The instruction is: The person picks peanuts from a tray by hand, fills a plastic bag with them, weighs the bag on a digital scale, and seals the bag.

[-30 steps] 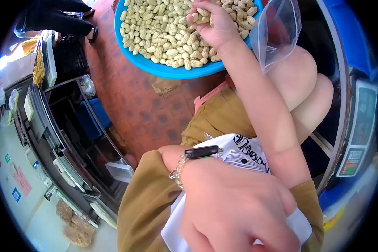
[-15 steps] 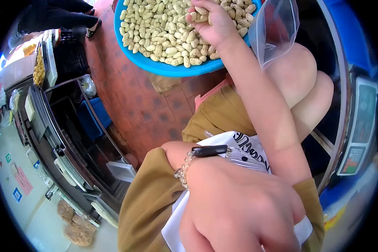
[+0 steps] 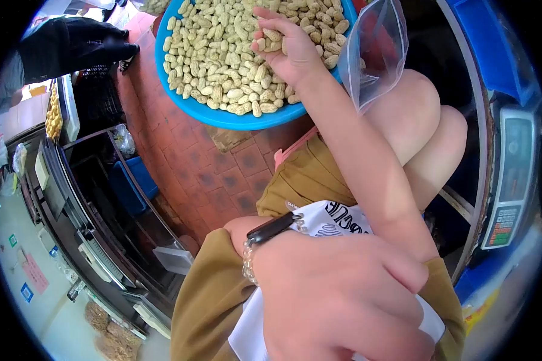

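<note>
Peanuts in their shells (image 3: pixel 223 63) fill a round blue basin (image 3: pixel 223 119) at the top of the head view. My right hand (image 3: pixel 298 57) is over the basin's right half, palm turned up, its curled fingers around several peanuts (image 3: pixel 272 37). Close to the camera, my left hand (image 3: pixel 343 295) shows its back, with the fingers bent over. Their tips are hidden, so whatever they hold cannot be seen. On that wrist are a dark watch (image 3: pixel 274 228) and a clear bead bracelet (image 3: pixel 249 268). A clear plastic bag (image 3: pixel 376 54) stands beside my right forearm, at the basin's edge.
My bare knees (image 3: pixel 403 114) are right of the basin. A scale with a keypad (image 3: pixel 512 174) stands at the far right. Dark metal shelving (image 3: pixel 84 222) and a blue crate (image 3: pixel 135 180) line the left. Another person's dark-clothed legs (image 3: pixel 72 48) show at upper left, on red floor tiles (image 3: pixel 162 144).
The basin and my right hand appear slightly lower and further left as the view shifts. My left wrist has turned, tilting the watch. Peanuts are in my right hand in both frames.
</note>
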Available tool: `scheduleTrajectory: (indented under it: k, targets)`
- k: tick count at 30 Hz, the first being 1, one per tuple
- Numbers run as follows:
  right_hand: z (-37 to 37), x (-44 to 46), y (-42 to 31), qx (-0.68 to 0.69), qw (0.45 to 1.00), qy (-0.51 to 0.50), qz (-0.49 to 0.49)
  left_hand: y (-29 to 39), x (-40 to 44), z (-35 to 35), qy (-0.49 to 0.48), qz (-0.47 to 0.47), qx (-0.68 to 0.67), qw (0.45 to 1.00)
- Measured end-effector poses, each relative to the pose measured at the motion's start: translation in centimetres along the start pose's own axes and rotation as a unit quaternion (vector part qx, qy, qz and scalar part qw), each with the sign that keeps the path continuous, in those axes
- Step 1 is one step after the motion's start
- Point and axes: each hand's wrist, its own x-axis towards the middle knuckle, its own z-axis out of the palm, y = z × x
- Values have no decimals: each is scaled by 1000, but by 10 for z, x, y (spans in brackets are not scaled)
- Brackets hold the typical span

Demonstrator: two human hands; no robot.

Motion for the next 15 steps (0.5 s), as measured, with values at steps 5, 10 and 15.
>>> scheduleTrajectory:
  k: [5,10,15]
  targets:
    - [11,-8,-5,-134,984,70,-88,-35,14,-61,88,-67,422,900]
    - [-2,10,13,-370,859,162,-315,-125,-6,-198,91,-227,642,727]
    - [7,8,9,-492,764,188,-372,-168,-24,-218,0,-366,700,613]
